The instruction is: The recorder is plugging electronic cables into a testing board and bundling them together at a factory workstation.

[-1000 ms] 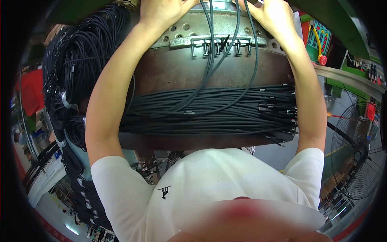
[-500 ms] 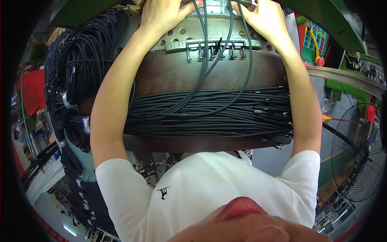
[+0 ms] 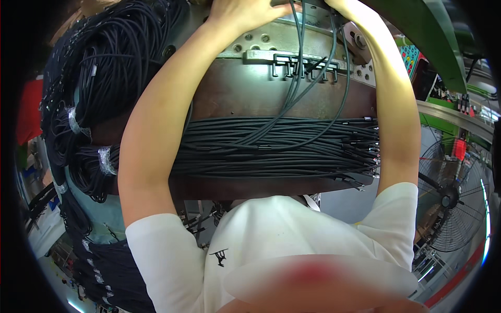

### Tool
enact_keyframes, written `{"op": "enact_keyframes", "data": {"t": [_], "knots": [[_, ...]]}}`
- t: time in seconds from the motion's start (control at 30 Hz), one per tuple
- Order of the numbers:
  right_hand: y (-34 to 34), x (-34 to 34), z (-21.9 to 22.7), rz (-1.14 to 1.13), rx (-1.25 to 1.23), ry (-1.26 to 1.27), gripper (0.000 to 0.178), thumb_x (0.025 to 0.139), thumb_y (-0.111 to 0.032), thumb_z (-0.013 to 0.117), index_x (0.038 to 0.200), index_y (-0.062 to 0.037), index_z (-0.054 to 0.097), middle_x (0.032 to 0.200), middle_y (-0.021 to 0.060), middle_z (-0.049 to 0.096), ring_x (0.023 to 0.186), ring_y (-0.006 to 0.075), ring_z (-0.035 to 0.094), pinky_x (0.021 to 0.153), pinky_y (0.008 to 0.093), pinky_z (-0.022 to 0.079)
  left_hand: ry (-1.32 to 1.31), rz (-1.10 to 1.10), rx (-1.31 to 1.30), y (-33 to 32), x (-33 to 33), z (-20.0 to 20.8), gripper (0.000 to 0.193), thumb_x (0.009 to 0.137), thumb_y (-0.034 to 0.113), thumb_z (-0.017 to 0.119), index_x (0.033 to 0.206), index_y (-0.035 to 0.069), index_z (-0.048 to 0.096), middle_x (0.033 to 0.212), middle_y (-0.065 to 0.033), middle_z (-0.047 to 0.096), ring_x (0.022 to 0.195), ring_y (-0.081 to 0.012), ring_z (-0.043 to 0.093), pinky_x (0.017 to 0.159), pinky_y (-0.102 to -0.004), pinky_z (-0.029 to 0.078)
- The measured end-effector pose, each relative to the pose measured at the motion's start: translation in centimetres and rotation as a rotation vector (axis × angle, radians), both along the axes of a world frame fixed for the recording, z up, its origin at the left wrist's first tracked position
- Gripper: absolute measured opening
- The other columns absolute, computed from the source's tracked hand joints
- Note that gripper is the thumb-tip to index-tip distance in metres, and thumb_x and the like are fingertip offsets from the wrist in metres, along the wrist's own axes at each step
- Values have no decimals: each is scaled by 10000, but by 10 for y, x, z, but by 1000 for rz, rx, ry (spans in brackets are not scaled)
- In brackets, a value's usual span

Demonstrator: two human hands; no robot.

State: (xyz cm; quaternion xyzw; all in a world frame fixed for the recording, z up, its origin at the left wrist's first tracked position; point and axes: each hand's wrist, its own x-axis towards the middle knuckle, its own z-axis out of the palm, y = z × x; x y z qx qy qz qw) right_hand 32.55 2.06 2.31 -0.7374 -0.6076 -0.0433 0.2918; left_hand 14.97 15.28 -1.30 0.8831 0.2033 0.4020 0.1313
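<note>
At the top edge my left hand (image 3: 241, 13) reaches in beside a metal fixture (image 3: 313, 14), its thumb stretched toward several upright black cables (image 3: 301, 39). Its other fingers run out of the picture. Of my right hand (image 3: 346, 7), to the right of those cables, only the lower part shows; its fingers are cut off, so any hold is hidden. The cables hang down past a metal bar (image 3: 258, 56) that carries a black comb-like plastic piece (image 3: 280, 59). Below it, a wide layer of black cables (image 3: 235, 161) lies across a brown work surface (image 3: 235, 88) between my forearms.
Thick black cable bundles (image 3: 117, 68), some tied with clear wrap (image 3: 107, 160), are heaped at my left. A green machine frame (image 3: 443, 41) arches over the upper right, near a button panel (image 3: 409, 61). A caged black fan (image 3: 448, 201) stands at the right.
The view has shifted, so the fixture and hanging cables appear farther right. Both hands sit higher, and the right thumb is no longer visible.
</note>
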Motion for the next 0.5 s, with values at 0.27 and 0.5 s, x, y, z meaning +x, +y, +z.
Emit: {"op": "enact_keyframes", "data": {"t": [0.27, 0.5], "knots": [[22, -14, 12, -13, -34, 78, 273, 882, -216, 641, 1056, -7, 660, 987, 173, 674, 903, 290, 638, 768, 392, 506, 16, -147, -73, 1, -11, -1, 444, 746, 378, 759, 1055, 75, 662, 1018, -182, 649, 942, -377, 610, 820, -462, 486], [33, -12, 13, 21, -93, 87, 268, 896, -235, 638, 1042, -12, 674, 996, 153, 681, 900, 257, 637, 758, 367, 507, 63, -139, -221, -3, -5, 16, 492, 731, 369, 774, 1078, 43, 648, 1046, -198, 642, 992, -381, 599, 882, -455, 472]]}}
